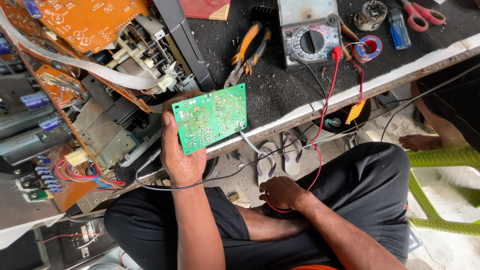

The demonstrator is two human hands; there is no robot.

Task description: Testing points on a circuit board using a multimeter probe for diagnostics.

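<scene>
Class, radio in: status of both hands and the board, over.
Left hand holds green circuit board up. Right hand on lap, gripping red probe lead. Nothing blocking.

Green circuit board (210, 117) and red test lead (320, 150)

The board is held tilted, solder side up, over the bench (280, 90) edge; the red lead droops from the meter (310, 37) down to the lap.
</scene>
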